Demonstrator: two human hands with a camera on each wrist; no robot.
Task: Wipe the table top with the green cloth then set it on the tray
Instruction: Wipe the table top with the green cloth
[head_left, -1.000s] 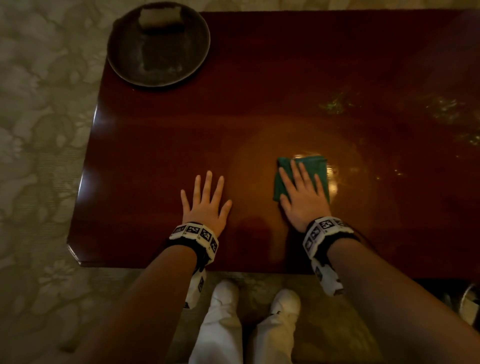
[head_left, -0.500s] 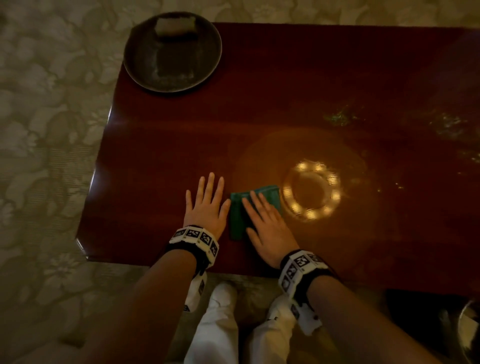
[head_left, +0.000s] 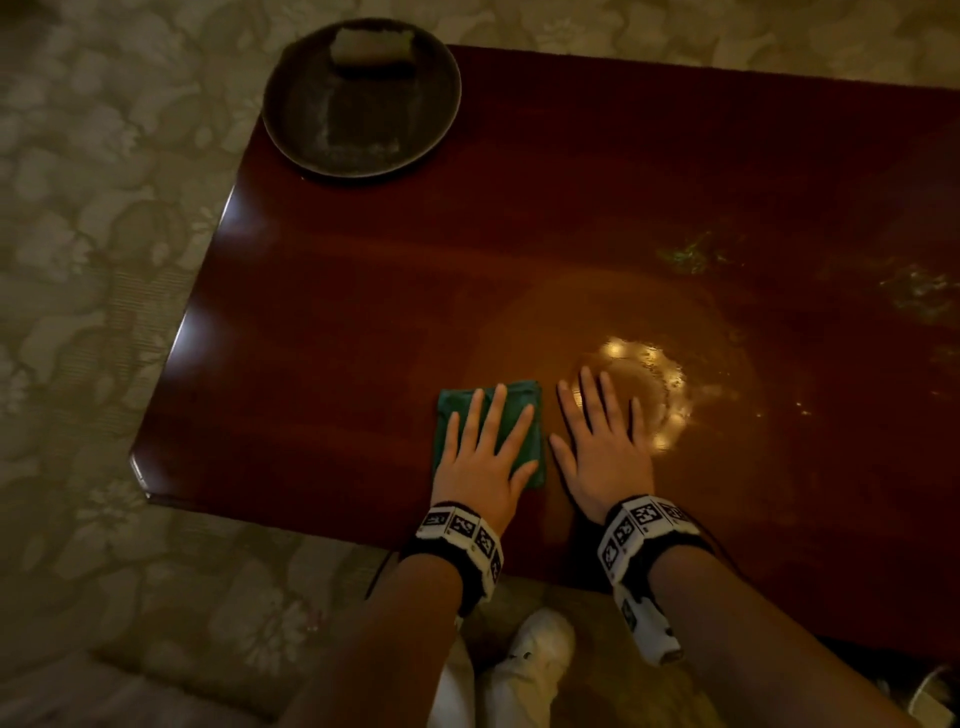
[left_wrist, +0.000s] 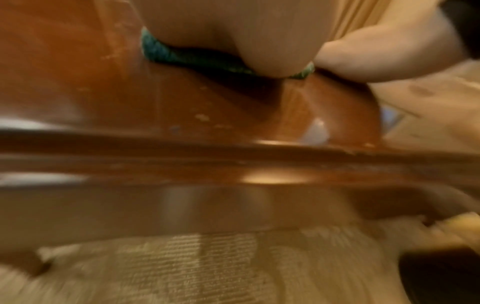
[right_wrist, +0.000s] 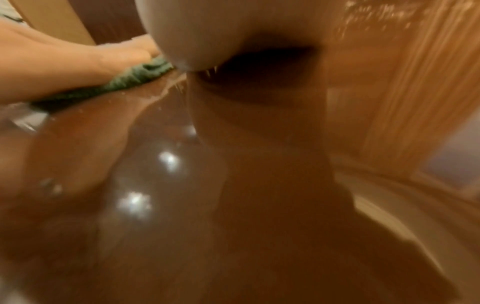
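Note:
The folded green cloth (head_left: 521, 402) lies flat on the dark red table top (head_left: 519, 234) near the front edge. My left hand (head_left: 485, 452) presses on it with straight, spread fingers. The right hand (head_left: 602, 447) rests flat on bare wood just right of the cloth, holding nothing. From the left wrist view the cloth (left_wrist: 187, 55) shows as a green edge under the palm. In the right wrist view the cloth (right_wrist: 130, 80) sits under the left hand (right_wrist: 64, 67). The round dark tray (head_left: 291, 104) stands at the table's far left corner.
A pale rectangular block (head_left: 371, 47) sits at the back of the tray. A ring-shaped light reflection (head_left: 649, 395) shines beside my right hand, and glossy smears (head_left: 691, 254) mark the right side. Patterned carpet (head_left: 104, 260) surrounds the table; my white shoes (head_left: 535, 654) are under its front edge.
The right hand slid the cloth leftwards to the left hand, then came off it. The left hand now lies on the cloth, and the right hand rests on bare wood beside it.

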